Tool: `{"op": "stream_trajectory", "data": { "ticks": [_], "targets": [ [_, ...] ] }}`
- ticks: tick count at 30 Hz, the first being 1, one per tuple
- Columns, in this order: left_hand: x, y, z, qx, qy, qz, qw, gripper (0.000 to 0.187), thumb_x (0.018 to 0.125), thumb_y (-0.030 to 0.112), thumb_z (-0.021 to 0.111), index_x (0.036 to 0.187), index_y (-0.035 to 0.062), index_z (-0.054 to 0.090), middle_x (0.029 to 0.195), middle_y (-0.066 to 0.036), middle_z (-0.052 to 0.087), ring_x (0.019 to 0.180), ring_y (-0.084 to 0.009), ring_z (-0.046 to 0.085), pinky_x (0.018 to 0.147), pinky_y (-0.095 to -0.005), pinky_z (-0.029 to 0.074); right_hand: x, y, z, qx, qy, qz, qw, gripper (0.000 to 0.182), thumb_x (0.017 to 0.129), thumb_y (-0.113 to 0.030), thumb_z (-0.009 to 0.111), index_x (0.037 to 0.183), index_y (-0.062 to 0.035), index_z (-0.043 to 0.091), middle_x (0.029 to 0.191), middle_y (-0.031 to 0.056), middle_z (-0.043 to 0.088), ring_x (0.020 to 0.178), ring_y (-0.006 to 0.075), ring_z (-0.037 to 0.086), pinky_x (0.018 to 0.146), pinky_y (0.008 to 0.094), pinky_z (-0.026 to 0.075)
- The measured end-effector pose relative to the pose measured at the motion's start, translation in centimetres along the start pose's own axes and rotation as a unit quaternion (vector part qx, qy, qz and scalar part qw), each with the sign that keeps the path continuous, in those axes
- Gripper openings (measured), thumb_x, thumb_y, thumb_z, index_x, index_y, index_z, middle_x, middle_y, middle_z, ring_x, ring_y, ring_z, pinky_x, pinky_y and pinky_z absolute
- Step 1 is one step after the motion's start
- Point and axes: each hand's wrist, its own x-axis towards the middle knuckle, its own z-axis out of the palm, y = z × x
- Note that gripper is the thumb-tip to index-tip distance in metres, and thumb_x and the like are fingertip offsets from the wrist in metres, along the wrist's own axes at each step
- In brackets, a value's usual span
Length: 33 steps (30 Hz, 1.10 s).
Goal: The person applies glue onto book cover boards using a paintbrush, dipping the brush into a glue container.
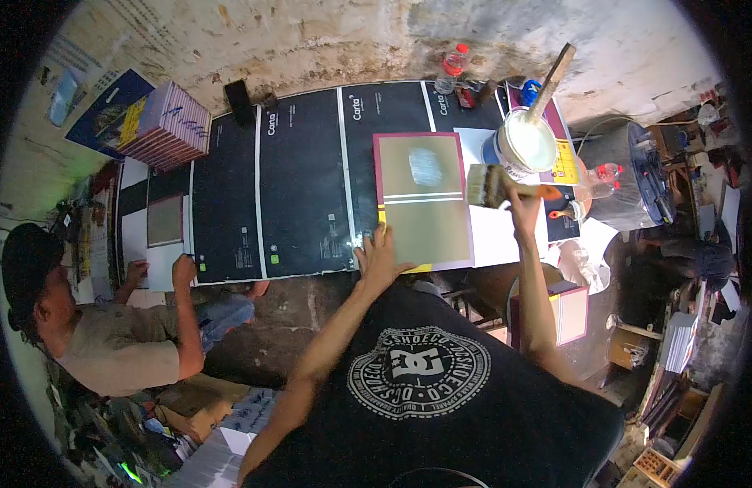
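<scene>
A book cover board [426,232], grey-brown with a maroon edge and two white lines across it, lies on the black table covering. Its upper half bears a wet white smear [426,167]. My left hand [379,259] rests with spread fingers on the board's lower left corner. In my right hand [522,203] is a wide brush [491,185] with an orange handle, its bristles pointing left at the board's right edge. Just above the brush stands a tub of white paste [529,145], with a wooden stick [552,81] upright in it.
A co-worker [124,333] sits at the left with both hands by a smaller board [165,221]. Beyond are a stack of books [166,126] and a phone [239,102]. A bottle [451,69] stands by the wall; a drum [628,171] is at the right.
</scene>
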Motion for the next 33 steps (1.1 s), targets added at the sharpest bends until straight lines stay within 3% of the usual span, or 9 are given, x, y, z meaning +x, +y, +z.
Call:
{"op": "stream_trajectory", "data": {
  "ticks": [6, 12, 13, 15, 18, 21, 24, 29, 33],
  "targets": [
    [1.1, -1.2, 0.2, 0.118, 0.016, 0.097, 0.988, 0.118, 0.052, 0.059, 0.085, 0.141, -0.0004, 0.037, 0.147, -0.011, 0.035, 0.114, -0.0307, 0.046, 0.081, -0.0509, 0.037, -8.8, -0.8, 4.0, -0.043, 0.013, -0.103, 0.994, 0.025, 0.080, -0.015, 0.077, 0.080, -0.0005, 0.057, 0.073, 0.0077, 0.064, 0.064, 0.0140, 0.058, 0.058, 0.0292, 0.047],
    [1.1, -1.4, -0.1, 0.113, -0.015, 0.085, 0.990, 0.121, 0.053, 0.062, 0.082, 0.144, -0.0002, 0.033, 0.149, -0.012, 0.033, 0.115, -0.0347, 0.047, 0.087, -0.0542, 0.037, -10.9, 3.4, 7.9, -0.157, -0.083, -0.057, 0.982, 0.026, 0.082, -0.026, 0.073, 0.079, -0.0043, 0.059, 0.068, 0.0154, 0.063, 0.064, 0.0310, 0.067, 0.058, 0.0405, 0.051],
    [1.2, -1.3, -0.1, 0.108, -0.012, 0.081, 0.991, 0.123, 0.052, 0.065, 0.081, 0.145, 0.0006, 0.032, 0.150, -0.011, 0.033, 0.115, -0.0359, 0.047, 0.086, -0.0554, 0.037, -8.8, 6.0, 6.2, -0.221, -0.051, -0.174, 0.958, 0.024, 0.085, -0.029, 0.070, 0.083, -0.0060, 0.062, 0.066, 0.0154, 0.063, 0.063, 0.0357, 0.067, 0.055, 0.0451, 0.051],
    [1.0, -1.1, -0.3, 0.092, -0.026, 0.060, 0.994, 0.125, 0.052, 0.067, 0.079, 0.147, 0.0022, 0.030, 0.152, -0.010, 0.030, 0.117, -0.0367, 0.046, 0.087, -0.0569, 0.037, -7.3, 1.2, 4.1, -0.348, -0.086, -0.121, 0.926, 0.019, 0.085, -0.025, 0.068, 0.093, -0.0088, 0.064, 0.077, 0.0137, 0.066, 0.073, 0.0345, 0.067, 0.062, 0.0435, 0.052],
    [1.4, -1.5, 0.3, 0.073, -0.016, 0.050, 0.996, 0.127, 0.051, 0.068, 0.079, 0.149, 0.0047, 0.029, 0.156, -0.008, 0.026, 0.119, -0.0379, 0.046, 0.089, -0.0599, 0.037, -7.2, 1.5, 4.6, -0.354, -0.148, -0.379, 0.842, 0.023, 0.083, -0.023, 0.065, 0.104, -0.0129, 0.064, 0.089, 0.0110, 0.066, 0.085, 0.0311, 0.065, 0.073, 0.0415, 0.050],
    [0.2, -1.3, 0.1, 0.045, -0.012, 0.041, 0.998, 0.125, 0.051, 0.060, 0.083, 0.149, 0.0052, 0.029, 0.157, -0.007, 0.024, 0.120, -0.0386, 0.045, 0.089, -0.0595, 0.036, -10.7, 0.5, 6.4, -0.413, -0.337, -0.385, 0.754, 0.030, 0.079, -0.021, 0.066, 0.109, -0.0157, 0.065, 0.091, 0.0091, 0.064, 0.090, 0.0288, 0.063, 0.081, 0.0409, 0.047],
    [0.4, -2.0, 0.7, 0.018, -0.009, 0.041, 0.999, 0.127, 0.050, 0.065, 0.081, 0.150, 0.0059, 0.028, 0.158, -0.006, 0.022, 0.120, -0.0393, 0.045, 0.090, -0.0631, 0.036, -10.3, -3.2, 6.1, -0.323, -0.453, -0.338, 0.759, 0.026, 0.082, -0.020, 0.065, 0.108, -0.0163, 0.067, 0.090, 0.0098, 0.066, 0.088, 0.0299, 0.064, 0.079, 0.0410, 0.049],
    [0.3, -1.0, -0.6, -0.002, -0.030, 0.018, 0.999, 0.122, 0.052, 0.054, 0.087, 0.149, 0.0069, 0.030, 0.158, -0.006, 0.023, 0.119, -0.0379, 0.045, 0.092, -0.0595, 0.034, -3.5, -5.4, 6.6, -0.295, -0.364, -0.170, 0.867, 0.026, 0.085, -0.019, 0.069, 0.111, -0.0195, 0.072, 0.091, 0.0096, 0.070, 0.079, 0.0298, 0.067, 0.073, 0.0372, 0.054],
    [0.3, -1.1, -0.5, -0.008, -0.033, 0.014, 0.999, 0.121, 0.052, 0.051, 0.088, 0.149, 0.0080, 0.029, 0.158, -0.005, 0.023, 0.122, -0.0375, 0.044, 0.092, -0.0605, 0.034, 2.1, -4.3, 11.1, -0.315, -0.242, -0.423, 0.815, 0.019, 0.085, -0.019, 0.066, 0.102, -0.0178, 0.071, 0.093, 0.0045, 0.067, 0.087, 0.0268, 0.064, 0.073, 0.0400, 0.050]
  ]
}}
